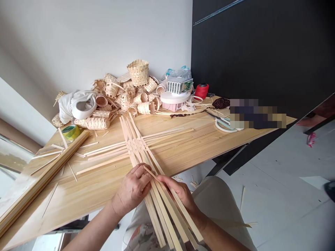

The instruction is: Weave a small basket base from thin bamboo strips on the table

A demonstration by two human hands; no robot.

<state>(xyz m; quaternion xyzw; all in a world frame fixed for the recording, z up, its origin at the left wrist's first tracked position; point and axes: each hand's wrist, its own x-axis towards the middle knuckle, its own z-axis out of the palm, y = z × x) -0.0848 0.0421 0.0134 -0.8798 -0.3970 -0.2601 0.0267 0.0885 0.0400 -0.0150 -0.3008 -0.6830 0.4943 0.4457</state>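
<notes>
Pale bamboo strips lie crossed on the table, with a small woven patch [136,146] where they interlace. The long strips [167,223] run from there under my hands and past the table's front edge over my lap. My left hand [134,184] is closed, pinching the end of a single thin bamboo strip [154,176] between thumb and forefinger. My right hand [180,193] grips the same strip further along, thumb on top; its other fingers are partly hidden beneath the strips. Sideways strips [104,152] stick out left of the woven patch.
Small woven baskets [138,73] are heaped against the wall, beside a white cloth [75,103]. Tape [71,132] and a bundle of long strips [42,179] lie left. Scissors [225,125], a red thread spool [201,91] and a blurred-out patch are right.
</notes>
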